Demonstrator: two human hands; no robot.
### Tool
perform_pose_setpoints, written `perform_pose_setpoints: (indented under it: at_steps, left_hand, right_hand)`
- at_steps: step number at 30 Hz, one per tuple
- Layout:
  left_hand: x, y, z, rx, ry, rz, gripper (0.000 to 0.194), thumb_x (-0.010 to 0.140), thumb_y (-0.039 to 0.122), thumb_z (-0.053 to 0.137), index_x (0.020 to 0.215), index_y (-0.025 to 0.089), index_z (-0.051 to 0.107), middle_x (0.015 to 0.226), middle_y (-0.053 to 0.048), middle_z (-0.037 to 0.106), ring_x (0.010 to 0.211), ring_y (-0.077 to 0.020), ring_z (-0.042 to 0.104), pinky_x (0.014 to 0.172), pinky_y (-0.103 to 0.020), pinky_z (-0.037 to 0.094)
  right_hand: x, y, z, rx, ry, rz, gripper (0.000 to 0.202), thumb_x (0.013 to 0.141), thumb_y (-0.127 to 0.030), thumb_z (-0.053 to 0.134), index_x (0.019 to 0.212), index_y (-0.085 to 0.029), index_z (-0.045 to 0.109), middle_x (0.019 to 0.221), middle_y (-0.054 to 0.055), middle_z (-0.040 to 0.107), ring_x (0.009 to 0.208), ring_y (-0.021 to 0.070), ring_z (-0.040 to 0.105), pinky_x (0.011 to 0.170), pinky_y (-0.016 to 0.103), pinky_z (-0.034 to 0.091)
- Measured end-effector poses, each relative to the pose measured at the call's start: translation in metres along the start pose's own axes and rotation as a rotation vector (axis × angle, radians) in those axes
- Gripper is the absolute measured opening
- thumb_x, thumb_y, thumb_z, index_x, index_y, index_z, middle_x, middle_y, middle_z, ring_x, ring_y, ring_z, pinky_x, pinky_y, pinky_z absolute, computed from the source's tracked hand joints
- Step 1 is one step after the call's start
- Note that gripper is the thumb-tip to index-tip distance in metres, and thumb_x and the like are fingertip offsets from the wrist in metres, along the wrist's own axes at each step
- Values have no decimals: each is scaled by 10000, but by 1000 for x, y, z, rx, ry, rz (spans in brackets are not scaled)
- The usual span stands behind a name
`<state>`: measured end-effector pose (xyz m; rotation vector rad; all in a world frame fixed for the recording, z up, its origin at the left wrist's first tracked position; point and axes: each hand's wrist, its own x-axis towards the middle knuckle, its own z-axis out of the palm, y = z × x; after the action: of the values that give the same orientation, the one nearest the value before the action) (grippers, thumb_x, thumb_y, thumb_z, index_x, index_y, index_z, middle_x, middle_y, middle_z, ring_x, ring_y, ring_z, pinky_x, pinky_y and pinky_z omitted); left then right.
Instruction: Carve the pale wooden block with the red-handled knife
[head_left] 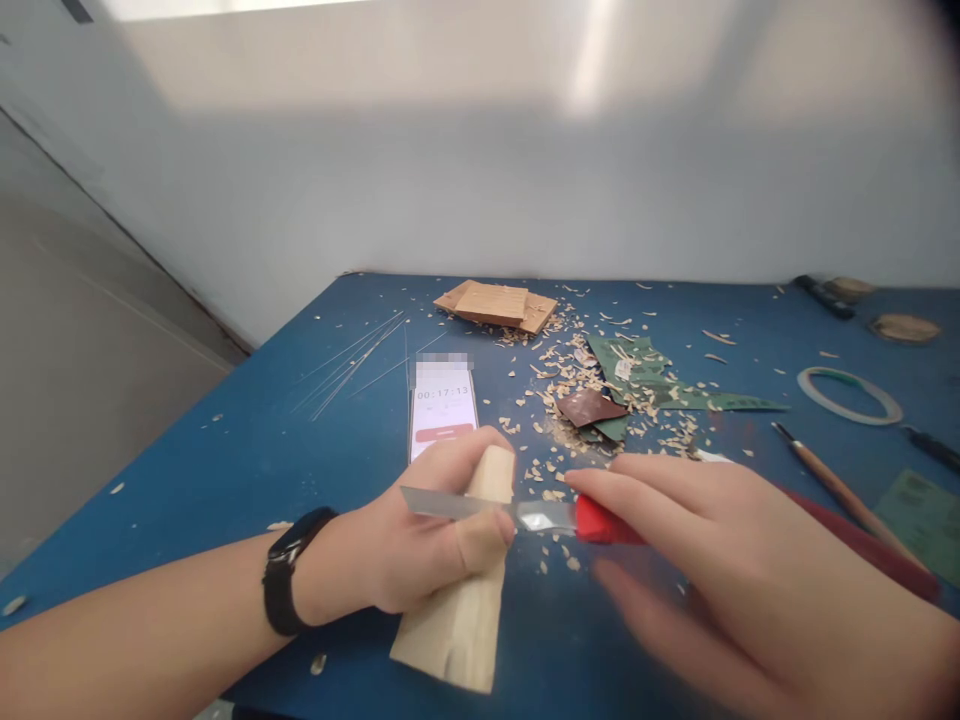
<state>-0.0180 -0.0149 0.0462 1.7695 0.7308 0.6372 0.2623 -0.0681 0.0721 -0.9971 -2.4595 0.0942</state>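
Note:
My left hand (424, 530) is wrapped round a pale piece of wood (457, 635), its thumb across the upper part. A knife (544, 516) with a long flat blade and a red handle lies across the wood, its blade passing over my left thumb area. My right hand (697, 540) is at the red handle, index finger stretched along it; its lower fingers are blurred and partly apart from the handle. A black band circles my left wrist.
Beyond my left hand lies a phone (445, 400) showing a timer. Wood blocks (495, 303), thin wires (356, 360), green sandpaper (637, 370), brown sandpaper (589, 406), a tape roll (847, 395) and a wooden-handled tool (847, 492) lie on the blue table (187, 480) among shavings.

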Motion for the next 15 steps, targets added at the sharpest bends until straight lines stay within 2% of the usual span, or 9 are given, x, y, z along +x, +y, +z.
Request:
perform_pose_setpoints:
  at_steps: [5, 9, 12, 15]
  left_hand:
    - [2, -2, 6, 27, -22, 70, 448, 959, 597, 770, 1039, 201, 574, 830, 26, 552, 675, -131, 448, 604, -279, 387]
    - [2, -11, 12, 34, -48, 217, 424, 839, 412, 835, 1108, 211, 577, 788, 42, 571, 624, -127, 458, 565, -279, 373]
    - [1, -14, 14, 41, -44, 192, 401, 848, 374, 813, 1133, 227, 574, 796, 37, 581, 631, -142, 480, 568, -299, 373]
    - [1, -14, 17, -22, -28, 139, 451, 794, 442, 856, 1075, 232, 573, 776, 40, 578, 619, -140, 472, 558, -306, 347]
  right_hand:
    - [1, -6, 5, 42, -88, 64, 191, 1113, -364, 565, 951, -307, 647, 814, -1, 729, 613, 219, 706, 486, 354, 520]
    - [-3, -8, 15, -6, -79, 25, 209, 1113, -362, 564, 907, -332, 579, 778, -41, 709, 581, 198, 695, 483, 347, 503]
    - [-4, -11, 19, -113, -54, 8, 281, 1123, -369, 512, 844, -342, 532, 724, -40, 674, 529, 208, 659, 458, 377, 467]
    - [-5, -14, 21, -225, -24, 6, 327, 1121, -376, 480, 797, -346, 510, 661, -37, 620, 472, 217, 617, 411, 405, 409]
